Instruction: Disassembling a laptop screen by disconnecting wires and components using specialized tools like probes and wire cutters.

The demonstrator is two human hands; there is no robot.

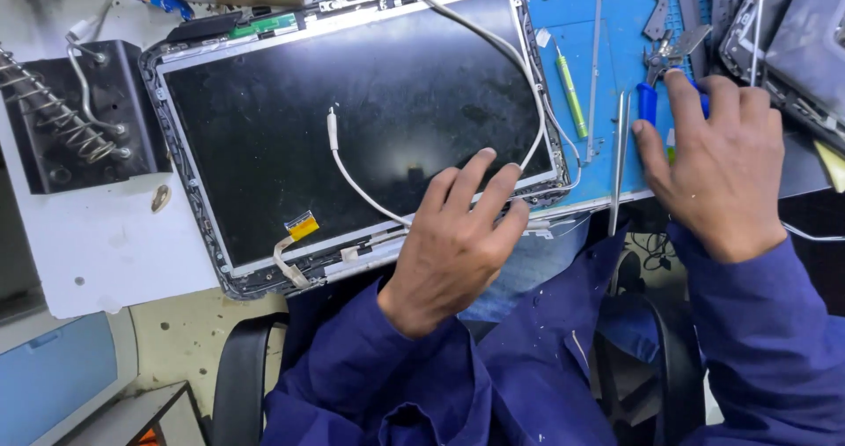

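Note:
A bare laptop screen panel [352, 120] lies face up in its dark frame, tilted across the bench. My left hand [458, 235] rests flat on its near right corner, fingers spread, holding nothing. A white cable [348, 169] runs over the glass, and a flat ribbon with a yellow tab [301, 228] sits near the lower edge. My right hand [717, 169] reaches onto the blue mat [607, 23], fingers on blue-handled pliers [649, 103]; whether it grips them is unclear.
Tweezers [619, 147], a green-handled screwdriver [570, 94] and metal strips lie on the mat. A black block with a coiled spring [62, 116] sits at left on a white sheet. Another opened device [792, 41] is at the far right. Blue sleeves and a chair are below.

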